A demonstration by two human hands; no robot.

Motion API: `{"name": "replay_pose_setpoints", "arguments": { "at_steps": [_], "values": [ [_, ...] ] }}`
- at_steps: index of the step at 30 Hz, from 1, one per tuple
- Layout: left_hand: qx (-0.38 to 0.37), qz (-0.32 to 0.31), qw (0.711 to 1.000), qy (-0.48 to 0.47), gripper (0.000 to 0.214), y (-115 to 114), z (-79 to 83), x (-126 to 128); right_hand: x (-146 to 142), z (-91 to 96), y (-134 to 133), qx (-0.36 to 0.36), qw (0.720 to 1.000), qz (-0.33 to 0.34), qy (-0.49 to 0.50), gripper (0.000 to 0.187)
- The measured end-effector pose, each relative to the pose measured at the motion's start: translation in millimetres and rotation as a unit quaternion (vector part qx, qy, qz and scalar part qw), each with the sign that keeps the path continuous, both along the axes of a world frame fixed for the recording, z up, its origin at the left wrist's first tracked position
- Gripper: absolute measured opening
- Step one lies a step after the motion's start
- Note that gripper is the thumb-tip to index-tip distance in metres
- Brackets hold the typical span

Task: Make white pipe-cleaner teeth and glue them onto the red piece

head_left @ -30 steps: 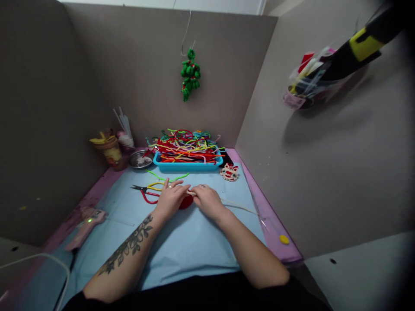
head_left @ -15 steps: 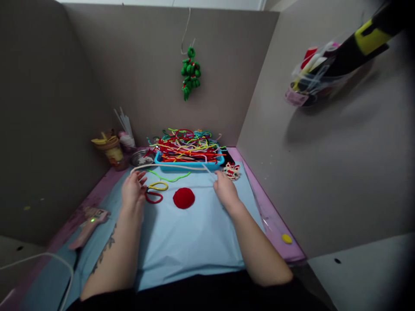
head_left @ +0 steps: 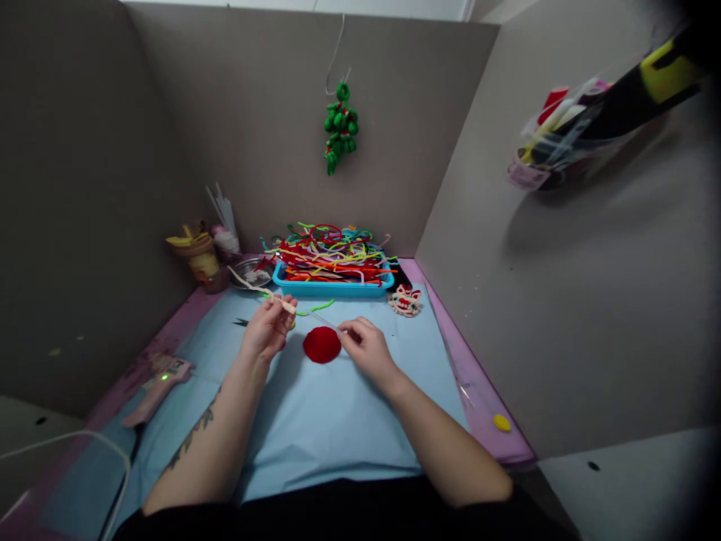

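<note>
My left hand (head_left: pixel 266 333) is closed in a pinch on a white pipe cleaner (head_left: pixel 254 286), whose free end trails up and left toward the metal dish. My right hand (head_left: pixel 365 348) pinches the same pipe cleaner's other end just right of a red round fuzzy disc (head_left: pixel 322 345) that lies on the light blue mat (head_left: pixel 338 421) between my hands. Scissors (head_left: pixel 241 322) lie partly hidden behind my left hand. A green pipe cleaner (head_left: pixel 316 306) lies on the mat behind the disc.
A blue tray (head_left: pixel 332 287) heaped with several coloured pipe cleaners stands at the back. Left of it are a metal dish (head_left: pixel 251 270) and a yellow cup (head_left: pixel 198 256). A small red-white craft figure (head_left: pixel 406 300) sits right of the tray. A green ornament (head_left: pixel 339 128) hangs on the back wall. A pink device (head_left: pixel 158 383) lies at the left.
My hands, which were spread wide with the white pipe cleaner stretched between them, have come back together near the red disc. The pipe cleaner's left end now trails loose past my left hand.
</note>
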State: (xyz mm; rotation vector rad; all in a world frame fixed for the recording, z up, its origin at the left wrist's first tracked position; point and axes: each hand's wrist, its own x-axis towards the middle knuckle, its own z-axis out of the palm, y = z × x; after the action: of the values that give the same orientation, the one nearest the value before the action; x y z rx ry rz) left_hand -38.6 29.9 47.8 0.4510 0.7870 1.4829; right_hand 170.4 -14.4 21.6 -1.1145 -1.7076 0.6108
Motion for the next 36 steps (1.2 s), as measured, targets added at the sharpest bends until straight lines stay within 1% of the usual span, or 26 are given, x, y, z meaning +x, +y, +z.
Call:
{"name": "replay_pose_setpoints", "arguments": {
  "at_steps": [3,7,13,17,21,22,24,27,30,32,36],
  "values": [
    [0.032,-0.022,0.999,0.027,0.015,-3.6,-6.8,7.4,-2.8,-4.7,-0.8,0.034,0.999,-0.015,-0.004,0.012],
    [0.063,-0.039,0.996,0.04,0.026,-4.9,-14.4,13.8,1.2,-4.6,1.7,0.042,0.999,-0.022,-0.016,0.013],
    [0.035,-0.025,0.998,0.056,0.024,-4.0,-18.1,17.8,4.4,-2.1,1.4,0.064,0.996,-0.037,-0.055,0.013],
    [0.036,-0.029,0.994,0.102,0.032,-5.4,-19.6,18.6,6.4,-4.6,0.4,0.094,0.986,-0.059,-0.122,0.015],
    [0.084,-0.003,0.979,0.186,0.041,-4.2,-23.3,17.4,8.4,-4.8,-1.6,0.133,0.965,-0.089,-0.206,0.017],
    [0.099,0.002,0.974,0.203,0.043,-3.5,-24.4,16.8,8.5,-4.4,-1.7,0.134,0.965,-0.089,-0.209,0.017],
    [0.113,0.001,0.969,0.219,0.044,-2.1,-26.1,15.8,8.5,-3.4,-1.1,0.125,0.972,-0.078,-0.185,0.017],
    [0.105,-0.017,0.971,0.214,0.047,-1.7,-26.2,15.2,8.4,-1.9,1.3,0.093,0.987,-0.041,-0.126,0.016],
    [0.113,-0.017,0.97,0.217,0.048,-3.0,-23.8,15.8,8.9,-0.9,2.9,0.072,0.99,-0.015,-0.118,0.017],
    [0.129,-0.005,0.965,0.228,0.046,-3.8,-21.8,16.3,9.3,-0.7,2.6,0.071,0.988,-0.018,-0.137,0.017],
    [0.143,0.001,0.958,0.247,0.045,-4.2,-20.7,16.8,8.9,-1.4,0.3,0.076,0.984,-0.054,-0.149,0.015]
  ]
}}
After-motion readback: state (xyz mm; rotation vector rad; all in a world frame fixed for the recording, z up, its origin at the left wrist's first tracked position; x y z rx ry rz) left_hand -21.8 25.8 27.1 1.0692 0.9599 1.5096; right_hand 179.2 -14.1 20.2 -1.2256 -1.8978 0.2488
